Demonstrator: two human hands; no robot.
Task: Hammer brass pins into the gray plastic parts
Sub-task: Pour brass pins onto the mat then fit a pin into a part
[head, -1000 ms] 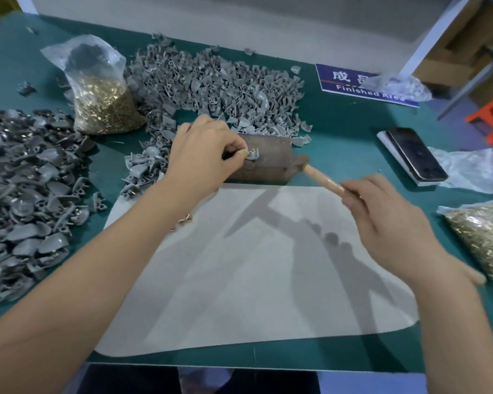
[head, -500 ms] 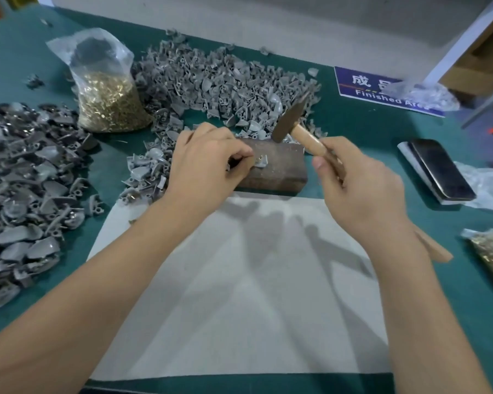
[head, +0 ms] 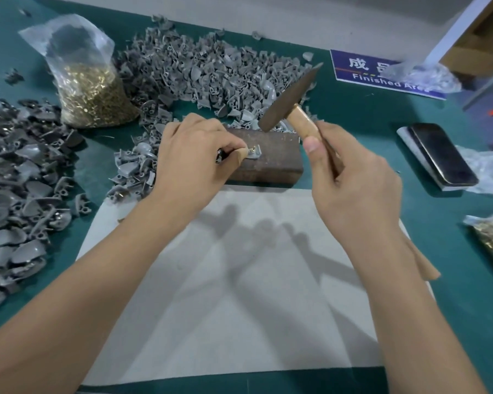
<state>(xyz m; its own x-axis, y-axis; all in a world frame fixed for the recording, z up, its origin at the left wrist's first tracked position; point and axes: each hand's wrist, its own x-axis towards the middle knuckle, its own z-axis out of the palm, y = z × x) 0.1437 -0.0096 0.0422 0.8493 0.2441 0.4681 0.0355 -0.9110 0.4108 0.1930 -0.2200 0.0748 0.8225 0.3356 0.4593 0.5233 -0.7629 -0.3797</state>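
One gray plastic part [head: 253, 155] lies on the rusty metal block [head: 271, 157], with a brass pin [head: 251, 149] standing in it, pinched in place by the left hand [head: 194, 160]. The right hand [head: 353, 177] grips the wooden handle of the hammer [head: 289, 100], whose head is raised above the block. If the blow lands off-centre, I think the pin may bend or the fingertips [head: 241, 155] just beside it get hit.
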